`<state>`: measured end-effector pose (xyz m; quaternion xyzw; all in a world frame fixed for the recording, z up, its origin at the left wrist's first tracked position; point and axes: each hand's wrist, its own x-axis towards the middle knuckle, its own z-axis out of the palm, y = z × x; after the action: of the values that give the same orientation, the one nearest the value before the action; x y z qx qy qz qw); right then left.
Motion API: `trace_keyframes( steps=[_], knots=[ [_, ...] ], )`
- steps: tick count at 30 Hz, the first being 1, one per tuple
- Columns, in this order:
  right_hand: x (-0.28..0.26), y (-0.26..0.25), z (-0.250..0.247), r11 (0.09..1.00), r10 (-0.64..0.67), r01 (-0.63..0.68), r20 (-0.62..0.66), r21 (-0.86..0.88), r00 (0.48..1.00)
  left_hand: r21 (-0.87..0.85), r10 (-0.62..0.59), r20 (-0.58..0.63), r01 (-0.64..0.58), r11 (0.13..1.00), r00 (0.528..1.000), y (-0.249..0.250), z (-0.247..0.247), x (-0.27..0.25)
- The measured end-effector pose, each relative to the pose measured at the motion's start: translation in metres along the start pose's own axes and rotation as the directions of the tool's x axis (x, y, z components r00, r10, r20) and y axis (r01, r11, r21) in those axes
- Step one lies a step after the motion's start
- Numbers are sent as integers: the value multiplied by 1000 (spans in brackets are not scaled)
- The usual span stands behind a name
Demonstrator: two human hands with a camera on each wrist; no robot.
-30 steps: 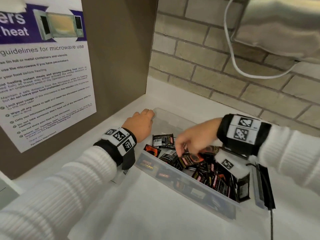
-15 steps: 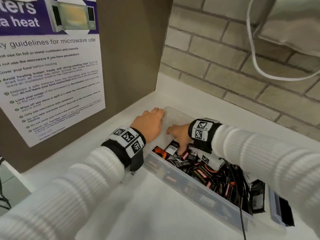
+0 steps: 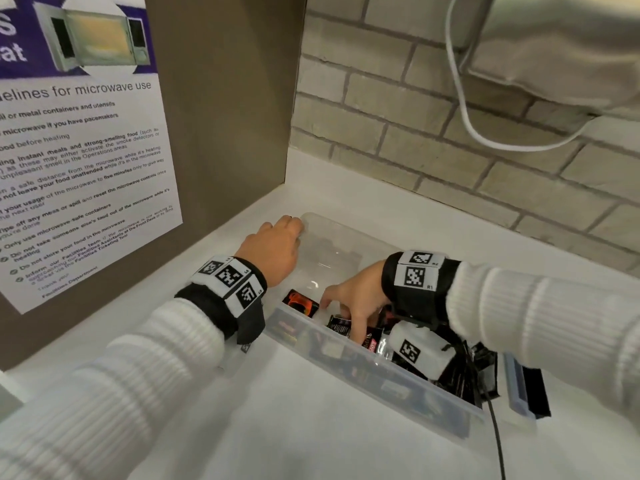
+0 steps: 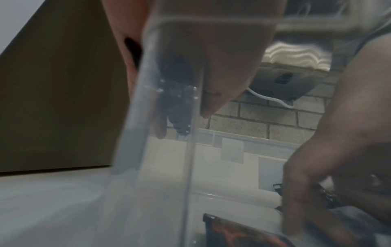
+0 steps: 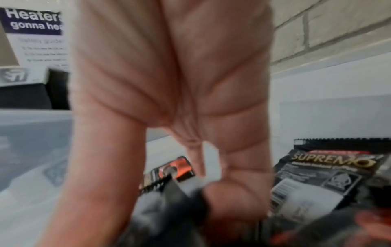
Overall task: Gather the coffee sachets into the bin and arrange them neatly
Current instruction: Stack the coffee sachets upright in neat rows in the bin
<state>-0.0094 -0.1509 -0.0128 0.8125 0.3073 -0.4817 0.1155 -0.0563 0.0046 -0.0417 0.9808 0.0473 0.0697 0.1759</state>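
A clear plastic bin [image 3: 346,230] stands on the white counter. Black coffee sachets [image 3: 462,370] are heaped in its right half. One orange-and-black sachet [image 3: 300,302] lies alone near the left end, whose floor is otherwise bare. My left hand [image 3: 277,244] grips the bin's far left corner, fingers [image 4: 211,66] hooked over the clear wall [image 4: 160,150]. My right hand [image 3: 341,315] reaches down inside the bin at the pile's left edge. Its thumb and curled fingertips [image 5: 228,192] straddle a black sachet [image 3: 337,323]. A black "Supremo" sachet [image 5: 328,175] lies beside it.
A brown panel with a microwave-rules poster [image 3: 86,168] closes off the left. A brick wall [image 3: 450,150] with a white cable [image 3: 467,126] runs behind. A blue-grey and black item [image 3: 523,389] sits at the bin's right end. White counter [image 3: 311,438] stretches in front.
My right hand went from the pile to the bin's far left end, then came back toward the near wall. The left hand stayed on the corner.
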Motion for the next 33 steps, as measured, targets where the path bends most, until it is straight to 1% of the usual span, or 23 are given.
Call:
trace_keyframes(
  steps=[1, 3, 4, 7, 9, 11, 13, 16, 17, 19, 21, 24, 25, 26, 28, 29, 31, 32, 33],
  knots=[
    [0, -1, 1, 997, 18, -21, -31, -77, 999, 0, -1, -1, 1, 1000, 1000, 0, 0, 0],
    [1, -4, 3, 962, 20, -46, -99, -271, 995, -5, -4, -1, 4, 1000, 1000, 0, 0, 0],
    [2, -5, 4, 949, 8, -46, -122, -311, 993, -8, -5, 0, 5, 1000, 1000, 0, -1, 0],
    [2, -9, 5, 932, -22, -29, -136, -361, 990, -8, -8, 5, 8, 1000, 1000, 1, -1, 0],
    [1, -9, 7, 937, -54, 4, -133, -350, 990, -1, -10, 10, 10, 1000, 1000, 2, -1, -1],
    [-1, -9, 7, 967, -113, 75, -145, -244, 983, 6, -8, 7, 8, 1000, 1000, 2, -2, -1],
    [-6, -7, 6, 985, -151, 130, -191, -115, 970, 6, -8, 4, 7, 1000, 1000, 2, -1, -1],
    [-19, -1, 0, 969, -196, 229, -283, 90, 939, 4, -9, 5, 9, 1000, 1000, 0, -1, 0],
    [-27, 3, -4, 948, -204, 272, -343, 165, 917, 1, -10, 7, 10, 1000, 1000, 0, -1, 1],
    [-46, 15, -16, 868, -188, 369, -468, 332, 864, -10, -9, 6, 9, 1000, 1000, -1, 0, 1],
    [-67, 31, -28, 788, -148, 444, -570, 426, 808, -14, -5, 3, 5, 1000, 1000, -2, 0, 2],
    [-95, 56, -33, 678, -105, 524, -639, 514, 762, -21, 2, 5, -2, 1000, 1000, -2, 1, 2],
    [-103, 66, -32, 669, -111, 532, -638, 519, 762, -23, 4, 8, -4, 1000, 1000, -3, 0, 3],
    [-111, 75, -30, 679, -123, 520, -618, 518, 776, -25, 6, 10, -6, 1000, 1000, -3, 1, 3],
    [-122, 89, -23, 753, -125, 424, -523, 503, 843, -27, 9, 8, -8, 1000, 1000, -3, 1, 3],
    [-124, 93, -18, 819, -110, 343, -460, 461, 881, -26, 10, 5, -10, 1000, 1000, -3, 1, 3],
    [-118, 98, -6, 952, -38, 132, -321, 276, 946, -22, 11, 3, -10, 1000, 1000, -3, 1, 3],
    [-113, 97, 1, 987, 12, 26, -235, 159, 972, -21, 8, 5, -8, 1000, 1000, -2, 1, 3],
    [-107, 94, 8, 997, 57, -50, -140, 57, 988, -21, 6, 7, -6, 1000, 1000, -2, 1, 3]
  ],
)
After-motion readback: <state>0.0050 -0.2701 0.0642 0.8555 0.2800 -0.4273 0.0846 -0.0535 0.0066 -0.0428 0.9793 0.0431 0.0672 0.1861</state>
